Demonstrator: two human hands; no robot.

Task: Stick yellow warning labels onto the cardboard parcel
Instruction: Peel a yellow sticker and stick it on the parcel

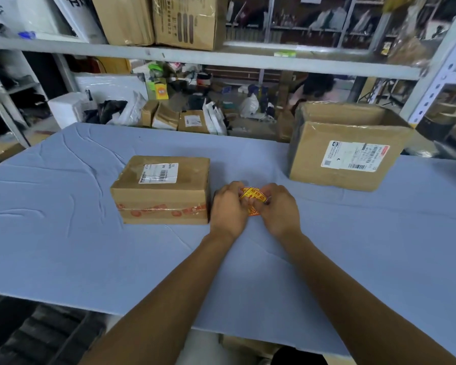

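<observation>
A small cardboard parcel lies on the blue table cover, with a white shipping label on top and red-printed tape around its front. Just right of it, my left hand and my right hand meet over the cloth. Both hold a small bunch of yellow warning labels with red print between the fingertips. The hands cover most of the labels. No yellow label shows on the parcel's visible faces.
A larger cardboard box with a white shipping label stands at the back right of the table. Behind the table are metal shelves with boxes, and several small parcels and bags on the floor.
</observation>
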